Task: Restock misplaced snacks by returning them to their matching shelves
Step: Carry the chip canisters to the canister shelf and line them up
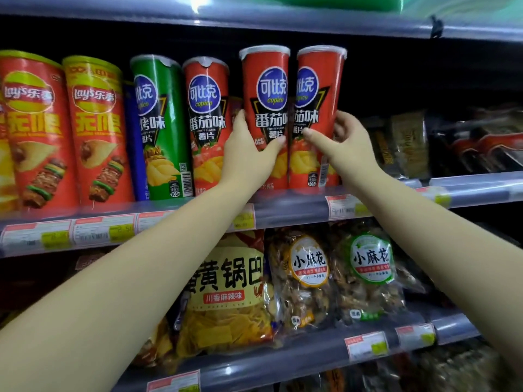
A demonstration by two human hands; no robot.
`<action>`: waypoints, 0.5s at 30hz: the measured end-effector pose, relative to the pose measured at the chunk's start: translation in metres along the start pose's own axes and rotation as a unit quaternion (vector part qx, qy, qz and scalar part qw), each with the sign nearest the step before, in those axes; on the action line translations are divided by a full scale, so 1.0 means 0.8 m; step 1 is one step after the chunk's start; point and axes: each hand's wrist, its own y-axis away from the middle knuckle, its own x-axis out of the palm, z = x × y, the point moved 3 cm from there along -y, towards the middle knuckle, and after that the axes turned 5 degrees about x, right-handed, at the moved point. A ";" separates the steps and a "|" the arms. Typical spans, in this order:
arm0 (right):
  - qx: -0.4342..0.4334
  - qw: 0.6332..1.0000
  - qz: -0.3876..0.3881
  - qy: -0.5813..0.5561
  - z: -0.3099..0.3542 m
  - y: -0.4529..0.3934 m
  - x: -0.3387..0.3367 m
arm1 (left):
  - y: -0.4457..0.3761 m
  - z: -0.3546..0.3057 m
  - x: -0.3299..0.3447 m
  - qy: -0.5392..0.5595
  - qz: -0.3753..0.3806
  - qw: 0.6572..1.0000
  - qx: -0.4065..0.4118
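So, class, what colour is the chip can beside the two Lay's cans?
Green chip can, seen in the head view.

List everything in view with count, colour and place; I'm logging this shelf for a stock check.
Lay's canisters: two, red with yellow tops, upper shelf far left.
Green Copico canister: one, right of the Lay's.
Red Copico tomato canisters: three, upper shelf centre; two are held.
Dark packets: count unclear, upper shelf right.
Yellow guoba bag: one, lower shelf centre.
Mahua bags: two, clear, right of it.
Price tags: several, on shelf rails.
Left hand: grips middle red canister.
Right hand: grips rightmost red canister.
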 end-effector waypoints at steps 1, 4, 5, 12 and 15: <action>0.005 1.000 0.011 0.013 -0.001 -0.005 0.000 | -0.004 0.000 0.002 -0.011 0.006 1.000 -0.011; 0.042 0.998 0.041 0.021 -0.006 -0.016 0.005 | -0.014 0.001 0.009 -0.029 0.036 0.997 -0.063; 0.053 0.998 0.039 0.021 -0.009 -0.018 0.007 | -0.016 0.002 0.012 -0.031 0.047 0.995 -0.077; 0.042 0.998 0.013 0.053 -0.027 -0.023 0.012 | -0.027 0.006 0.014 -0.116 0.086 0.984 -0.105; 0.040 0.996 0.014 0.076 -0.030 -0.025 0.014 | -0.022 0.009 0.015 -0.152 0.083 0.981 -0.090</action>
